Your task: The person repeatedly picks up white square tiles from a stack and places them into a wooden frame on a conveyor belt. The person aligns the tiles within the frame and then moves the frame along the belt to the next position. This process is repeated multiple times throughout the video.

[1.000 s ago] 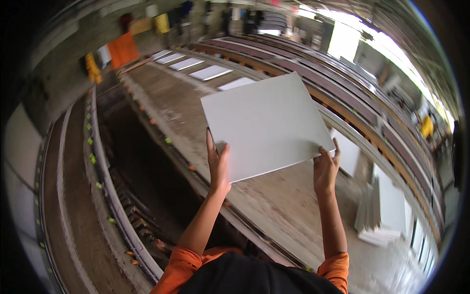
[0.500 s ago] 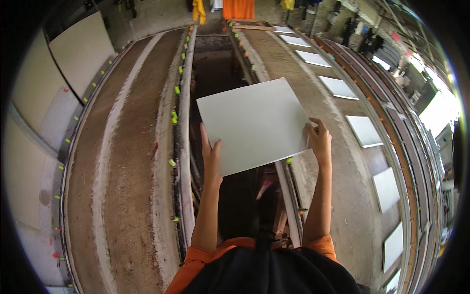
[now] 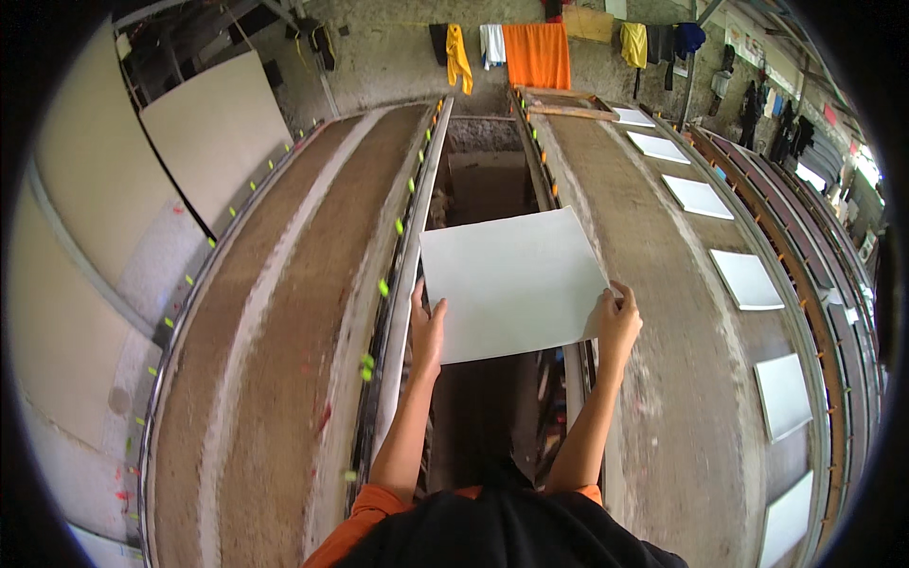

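A large white rectangular sheet [image 3: 511, 284] is held up in front of me, over the gap between two long tables. My left hand [image 3: 428, 327] grips its lower left edge, thumb on top and fingers beneath. At the right edge, my right hand [image 3: 617, 317] pinches the sheet near its lower corner. Whether it is one sheet or a thin stack, I cannot tell. Similar white sheets, such as this one [image 3: 746, 279], lie spaced in a row along the far side of the right table [image 3: 653, 379].
The left table [image 3: 284, 379] has a brown worn top with pale streaks. Green clips [image 3: 383, 288] line its edge beside the dark gap [image 3: 483, 407]. A wooden frame [image 3: 570, 104] lies at the right table's far end. An orange cloth [image 3: 538, 55] and clothes hang at the back wall.
My view has tilted up, showing more of the back wall. Both hands still hold the white sheet, which now sits lower and more level in the picture.
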Available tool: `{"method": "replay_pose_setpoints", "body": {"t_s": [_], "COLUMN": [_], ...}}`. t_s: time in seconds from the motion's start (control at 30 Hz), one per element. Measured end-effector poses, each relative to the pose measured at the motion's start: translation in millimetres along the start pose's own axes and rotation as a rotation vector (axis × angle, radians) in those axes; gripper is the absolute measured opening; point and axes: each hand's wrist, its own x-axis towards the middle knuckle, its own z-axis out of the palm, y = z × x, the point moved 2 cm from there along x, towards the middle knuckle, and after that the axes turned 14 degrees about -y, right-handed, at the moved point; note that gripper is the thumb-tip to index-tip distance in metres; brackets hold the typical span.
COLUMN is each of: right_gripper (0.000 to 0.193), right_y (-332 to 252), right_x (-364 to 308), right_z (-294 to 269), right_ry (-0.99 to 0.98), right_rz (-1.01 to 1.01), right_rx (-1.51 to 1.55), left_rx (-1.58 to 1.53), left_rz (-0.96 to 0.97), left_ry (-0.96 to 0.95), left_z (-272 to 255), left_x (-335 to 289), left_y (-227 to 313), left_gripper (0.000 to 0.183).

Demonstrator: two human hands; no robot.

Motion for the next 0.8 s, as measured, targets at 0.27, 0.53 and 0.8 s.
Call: {"method": "replay_pose_setpoints", "body": {"t_s": [0.27,0.53,0.8], "right_gripper": [0.022,0.040,0.052], "right_y": [8,-10,-15], "right_x": [155,343,511], "right_z": [82,223,330], "right_ry": [0.022,-0.486,-0.717], "right_rz": [-0.042,-0.075,-0.197], "right_rx": [0.124,-0.415,-0.543], "left_rx": [-0.078,-0.152,-0.047], "left_rz": [0.095,0.157,0.194], "left_ry": [-0.031,-0.019,0.094], "left_z": [3,-28,-34], "left_x": [165,363,542], "left_y": [4,-25,-61], "left_gripper": [0.069,0.067,0.064]}}
